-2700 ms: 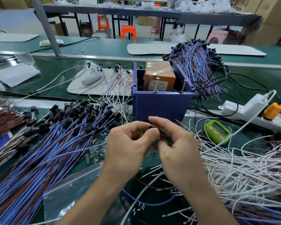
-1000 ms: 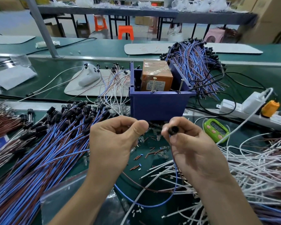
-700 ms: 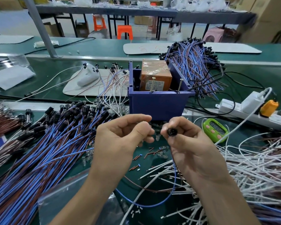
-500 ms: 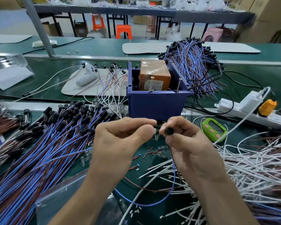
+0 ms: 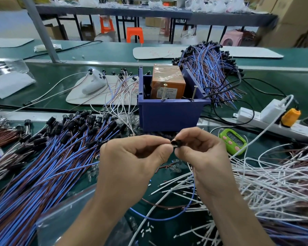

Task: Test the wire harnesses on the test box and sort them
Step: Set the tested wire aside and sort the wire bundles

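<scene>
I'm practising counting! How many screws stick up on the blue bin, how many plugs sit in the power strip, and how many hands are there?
Screws: 2
Plugs: 2, one white and one orange
Hands: 2, both pinching one connector
Total: 6

One test box [image 5: 169, 116], two screws [image 5: 164, 91] (silver)

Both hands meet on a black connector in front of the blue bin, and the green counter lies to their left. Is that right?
No: the head view shows the green counter right of the hands, not left. The rest stands: left hand and right hand meet on the black connector in front of the blue bin.
</scene>
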